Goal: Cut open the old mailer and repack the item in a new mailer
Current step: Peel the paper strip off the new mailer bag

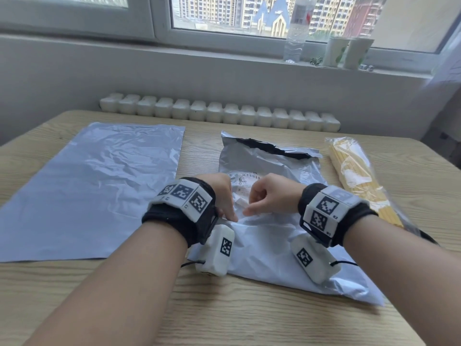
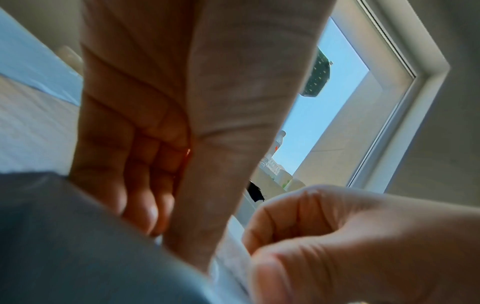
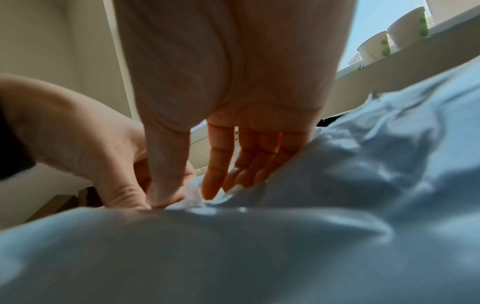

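The old grey mailer [image 1: 270,166] lies crumpled in the middle of the table, its far end torn open and dark inside. A white label [image 1: 243,182] sits on its top face. Both hands meet just below that label. My left hand [image 1: 232,217] has curled fingers and pinches the mailer's film with thumb and fingertips [image 2: 153,218]. My right hand [image 1: 249,211] pinches a raised fold of pale film [image 3: 193,192] between thumb and index finger. The new grey mailer [image 1: 94,186] lies flat on the left. A long clear pack of yellow sticks [image 1: 359,181] lies on the right.
The wooden table [image 1: 224,308] has bare space in front of the mailers. A white radiator [image 1: 219,113] runs behind its far edge. On the window sill stand a clear bottle [image 1: 296,33] and two paper cups [image 1: 346,51].
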`<state>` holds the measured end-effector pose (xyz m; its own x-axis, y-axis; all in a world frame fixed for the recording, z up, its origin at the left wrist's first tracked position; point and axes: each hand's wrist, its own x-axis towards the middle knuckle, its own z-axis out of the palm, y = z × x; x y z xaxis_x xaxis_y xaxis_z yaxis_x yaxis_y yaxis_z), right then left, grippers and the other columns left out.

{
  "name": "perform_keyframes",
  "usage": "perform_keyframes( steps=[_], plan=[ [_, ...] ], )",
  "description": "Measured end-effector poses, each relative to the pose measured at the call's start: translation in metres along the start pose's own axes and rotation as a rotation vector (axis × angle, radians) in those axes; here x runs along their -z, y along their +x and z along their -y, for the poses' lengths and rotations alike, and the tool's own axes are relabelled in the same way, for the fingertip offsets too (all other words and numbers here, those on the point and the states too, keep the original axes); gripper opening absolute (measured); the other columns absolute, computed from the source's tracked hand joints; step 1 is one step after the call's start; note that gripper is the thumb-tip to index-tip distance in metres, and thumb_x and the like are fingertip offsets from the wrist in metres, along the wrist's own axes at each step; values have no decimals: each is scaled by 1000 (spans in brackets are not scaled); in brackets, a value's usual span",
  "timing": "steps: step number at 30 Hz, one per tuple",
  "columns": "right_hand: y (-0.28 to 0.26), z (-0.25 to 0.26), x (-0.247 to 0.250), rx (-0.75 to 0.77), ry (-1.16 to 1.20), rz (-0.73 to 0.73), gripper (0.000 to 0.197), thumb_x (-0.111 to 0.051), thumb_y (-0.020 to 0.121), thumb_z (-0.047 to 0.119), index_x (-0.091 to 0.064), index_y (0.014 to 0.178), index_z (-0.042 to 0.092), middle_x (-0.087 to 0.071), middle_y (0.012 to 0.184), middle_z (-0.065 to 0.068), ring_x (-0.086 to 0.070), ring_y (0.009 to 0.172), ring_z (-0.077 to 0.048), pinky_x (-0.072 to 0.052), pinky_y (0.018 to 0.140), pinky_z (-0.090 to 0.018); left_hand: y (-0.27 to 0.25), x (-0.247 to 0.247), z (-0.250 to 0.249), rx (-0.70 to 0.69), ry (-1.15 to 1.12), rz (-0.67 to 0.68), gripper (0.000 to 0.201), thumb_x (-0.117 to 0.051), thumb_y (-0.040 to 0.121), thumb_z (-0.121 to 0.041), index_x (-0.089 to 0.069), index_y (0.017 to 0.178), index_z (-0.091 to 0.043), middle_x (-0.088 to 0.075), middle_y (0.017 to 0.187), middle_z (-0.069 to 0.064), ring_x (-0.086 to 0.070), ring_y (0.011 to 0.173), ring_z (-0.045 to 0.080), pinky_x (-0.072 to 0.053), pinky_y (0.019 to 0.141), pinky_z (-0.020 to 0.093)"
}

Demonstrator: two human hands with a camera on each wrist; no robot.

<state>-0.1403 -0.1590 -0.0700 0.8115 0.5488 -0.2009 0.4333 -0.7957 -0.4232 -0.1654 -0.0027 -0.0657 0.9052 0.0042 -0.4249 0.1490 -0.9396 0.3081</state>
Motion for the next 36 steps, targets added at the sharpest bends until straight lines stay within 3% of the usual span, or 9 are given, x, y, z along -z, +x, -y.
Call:
perform_keyframes(
  steps=[4, 7, 12, 18, 25, 28, 31, 34, 36],
  plan=[
    [0, 2, -1, 15, -60, 30, 17, -78, 74, 24, -63, 67, 25, -56, 62, 11, -50, 59, -4, -40, 56, -20, 3, 0, -8, 26, 42, 28, 49, -81, 64, -54, -62, 78, -12, -71, 77, 1, -65, 72, 18, -56, 84, 32],
    [1, 0, -1, 7, -51, 18, 13, -75, 77, 20, -65, 69, 22, -59, 64, 9, -52, 60, -5, -44, 60, -22, 3, -1, -8, 16, 86, 19, 50, -83, 64, -51, -58, 83, -13, -67, 76, 1, -61, 72, 19, -55, 81, 31],
    [3, -4, 1, -4, -9, -28, 16, -67, 84, 16, -63, 69, 19, -57, 59, 9, -50, 56, -3, -41, 56, -18, 3, -2, -7, 8, 105, 21, 49, -83, 65, -50, -60, 88, -13, -68, 81, 3, -60, 73, 19, -55, 83, 32],
    [-3, -13, 4, -8, 40, 14, 14, -76, 76, 29, -68, 71, 19, -60, 62, 8, -53, 58, -7, -49, 65, -29, 0, -1, -7, -6, 103, 12, 45, -82, 68, -48, -58, 83, -13, -62, 72, 2, -55, 70, 18, -45, 69, 26],
    [-7, -14, 5, -16, 5, 4, 6, -73, 80, 20, -69, 76, 19, -64, 72, 4, -55, 66, -8, -50, 70, -27, 2, -2, -8, -8, 110, 18, 45, -82, 67, -48, -61, 85, -13, -65, 76, 2, -57, 69, 18, -47, 70, 26],
    [-6, -18, 4, -25, 24, -34, 6, -70, 83, 19, -71, 79, 14, -63, 72, 5, -55, 66, -8, -48, 65, -23, 2, -1, -7, -11, 111, 30, 42, -81, 68, -48, -64, 85, -13, -67, 75, 2, -57, 67, 17, -46, 69, 24],
    [-5, -22, 6, -36, 67, -67, 9, -70, 83, 21, -70, 79, 14, -66, 73, 2, -57, 64, -10, -50, 67, -27, 2, -2, -7, -7, 107, 27, 42, -82, 68, -48, -63, 83, -13, -67, 74, 2, -58, 67, 18, -47, 70, 26],
    [-10, -25, 8, -23, 126, -12, 14, -74, 79, 29, -69, 75, 16, -65, 67, 4, -57, 59, -8, -51, 66, -29, 1, -3, -7, -6, 120, 23, 43, -83, 67, -47, -64, 83, -13, -69, 76, 2, -59, 67, 18, -51, 74, 28],
    [-12, -24, 7, -18, 103, 6, 11, -75, 78, 26, -68, 74, 18, -63, 66, 6, -57, 61, -9, -53, 69, -32, 1, -2, -9, -5, 139, 24, 43, -83, 67, -46, -64, 83, -11, -70, 79, 4, -61, 69, 19, -54, 78, 30]
  ],
)
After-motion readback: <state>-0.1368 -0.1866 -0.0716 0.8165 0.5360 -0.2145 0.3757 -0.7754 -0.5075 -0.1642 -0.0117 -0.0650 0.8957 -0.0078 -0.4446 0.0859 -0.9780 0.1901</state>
